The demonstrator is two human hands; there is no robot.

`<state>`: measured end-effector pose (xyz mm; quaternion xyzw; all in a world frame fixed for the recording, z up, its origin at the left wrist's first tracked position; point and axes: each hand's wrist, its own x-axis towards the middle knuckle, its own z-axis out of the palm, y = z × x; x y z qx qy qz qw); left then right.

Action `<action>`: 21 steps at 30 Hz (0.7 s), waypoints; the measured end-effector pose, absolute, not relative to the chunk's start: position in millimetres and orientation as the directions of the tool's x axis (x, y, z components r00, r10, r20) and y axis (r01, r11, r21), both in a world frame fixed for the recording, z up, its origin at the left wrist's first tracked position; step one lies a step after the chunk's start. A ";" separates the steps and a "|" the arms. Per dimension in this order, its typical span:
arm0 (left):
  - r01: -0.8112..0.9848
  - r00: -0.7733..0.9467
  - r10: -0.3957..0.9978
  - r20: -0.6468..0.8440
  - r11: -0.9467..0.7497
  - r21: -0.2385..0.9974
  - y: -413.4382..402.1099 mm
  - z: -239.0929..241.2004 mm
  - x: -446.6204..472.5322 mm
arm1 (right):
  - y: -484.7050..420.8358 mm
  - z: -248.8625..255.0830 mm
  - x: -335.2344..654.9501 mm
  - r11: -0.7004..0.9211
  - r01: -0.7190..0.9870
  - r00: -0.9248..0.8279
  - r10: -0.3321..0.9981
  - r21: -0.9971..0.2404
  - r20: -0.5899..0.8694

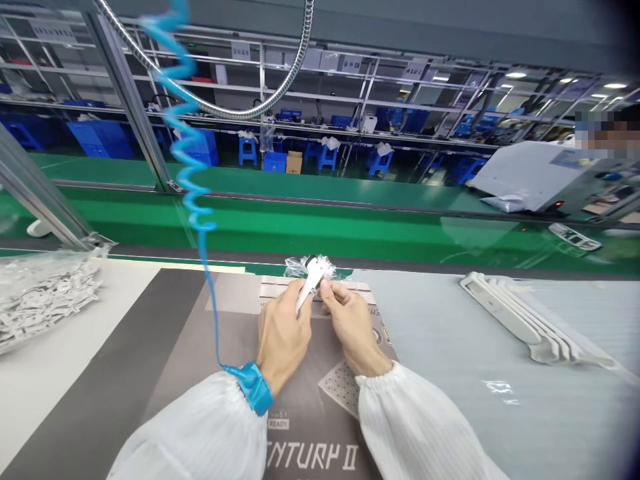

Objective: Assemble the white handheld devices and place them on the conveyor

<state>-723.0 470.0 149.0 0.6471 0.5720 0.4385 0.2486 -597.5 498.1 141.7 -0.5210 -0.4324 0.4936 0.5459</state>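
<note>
Above brown printed cardboard [320, 393] on the table [435, 327], the left hand's [286, 333] fingers clasp the narrow end of a white plastic part [315, 272], possibly a handle, while the right hand's [354, 327] thumb and forefinger seemingly pinch its side, near crumpled clear plastic [295, 267] before the green conveyor belt [300, 223].

The left hand [285, 333] grips a white part [314, 275] with a dark end; the right hand [353, 327] touches its side. Under the 2 hands lies a printed board [200, 373]; beyond runs a green surface [310, 227]. Well to their right, nested white mouldings [520, 319] rest on the worktop [440, 393]; well left, a plastic bag [33, 270] holds small pieces [55, 300].
</note>
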 end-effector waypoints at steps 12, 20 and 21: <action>0.798 -0.119 0.975 0.190 -0.020 0.603 466.0 159.7 -716.1 | 492.8 139.6 -598.3 -0.055 -0.167 0.089 0.994 -0.984 -0.070; 0.802 -0.360 0.928 0.095 0.256 0.540 492.7 159.3 -748.9 | 513.3 142.0 -586.8 0.130 0.206 0.120 0.980 -0.970 0.157; 0.776 -0.373 0.923 0.093 0.255 0.577 495.8 158.9 -755.8 | 523.8 141.3 -584.5 0.148 0.347 0.124 0.972 -0.926 0.202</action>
